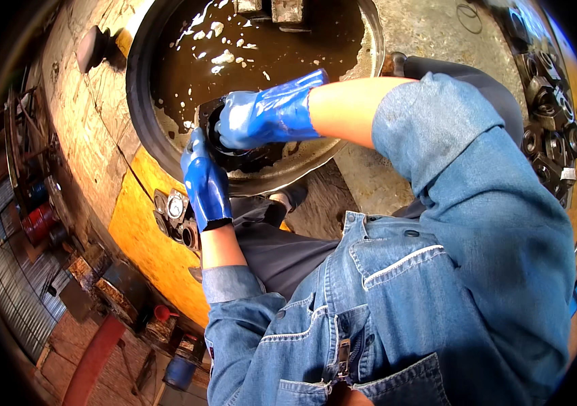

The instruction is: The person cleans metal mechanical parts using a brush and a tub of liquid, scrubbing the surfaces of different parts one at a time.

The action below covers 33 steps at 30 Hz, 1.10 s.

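Observation:
Both my hands wear blue rubber gloves and are at the near side of a large round black basin (141, 101) of murky brown liquid. A dark, wet metal part with a round opening (238, 162) is over the basin's near rim. My left hand (205, 181) grips its left edge, fingers pointing away from me. My right hand (251, 120) reaches in from the right, its curled fingers inside the round opening. Those fingertips are hidden, so whether they hold a rag or brush cannot be seen.
Blocky metal pieces (288, 12) stand at the basin's far side. Several round metal parts (177, 206) lie on a yellow board (141, 233) to my left. Many dark metal housings (549, 125) line the right. A dark-headed knob or mallet (92, 49) sits left of the basin.

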{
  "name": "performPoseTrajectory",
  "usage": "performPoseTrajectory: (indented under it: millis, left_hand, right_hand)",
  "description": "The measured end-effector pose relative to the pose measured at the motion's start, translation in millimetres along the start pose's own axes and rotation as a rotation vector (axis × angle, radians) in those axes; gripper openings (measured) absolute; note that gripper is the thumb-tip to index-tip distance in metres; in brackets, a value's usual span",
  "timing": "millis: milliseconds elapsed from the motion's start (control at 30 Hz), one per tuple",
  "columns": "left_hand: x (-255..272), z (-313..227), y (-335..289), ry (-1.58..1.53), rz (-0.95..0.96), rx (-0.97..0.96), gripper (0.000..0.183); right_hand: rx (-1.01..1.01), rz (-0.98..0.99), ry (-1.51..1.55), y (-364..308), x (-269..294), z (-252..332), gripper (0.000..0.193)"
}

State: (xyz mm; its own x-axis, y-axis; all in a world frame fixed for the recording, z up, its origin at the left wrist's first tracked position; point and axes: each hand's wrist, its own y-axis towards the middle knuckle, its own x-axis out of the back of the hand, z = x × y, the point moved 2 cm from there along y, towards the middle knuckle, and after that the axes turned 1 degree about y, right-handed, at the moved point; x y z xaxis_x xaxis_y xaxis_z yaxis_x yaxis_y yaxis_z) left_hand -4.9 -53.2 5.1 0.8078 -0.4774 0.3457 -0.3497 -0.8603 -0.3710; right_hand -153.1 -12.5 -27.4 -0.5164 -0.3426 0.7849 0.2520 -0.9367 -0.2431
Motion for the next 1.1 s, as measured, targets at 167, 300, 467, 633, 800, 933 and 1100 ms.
performPoseTrajectory:
  millis: [167, 300, 467, 633, 800, 933, 1100]
  left_hand:
    - [0, -1, 1, -0.063, 0.039, 0.049, 0.044]
    - [2, -5, -3, 0.016, 0.017, 0.018, 0.045]
    - [7, 1, -2, 0.219, -0.003, -0.036, 0.038]
    - [6, 6, 10, -0.033, 0.017, 0.237, 0.039]
    - [2, -1, 2, 0.033, 0.022, 0.203, 0.041]
    - [3, 1, -1, -0.084, 0.033, 0.153, 0.047]
    - [4, 6, 5, -0.108, 0.07, 0.089, 0.048]
  right_hand:
    - [-0.217, 0.253, 0.035, 18, -11, 1, 0.032]
    - [-0.422, 0.005, 0.581, -28, 34, 2, 0.031]
    - [-0.277, -0.428, 0.356, -60, -14, -18, 0.039]
    - [-0.451, -0.857, 1.138, -28, -73, 6, 0.053]
    - [-0.249, -0.753, 1.189, -9, -88, -8, 0.056]
    - [-0.306, -0.422, 0.249, -29, -32, -25, 0.053]
    - [-0.113, -0.046, -0.035, -32, 36, -9, 0.043]
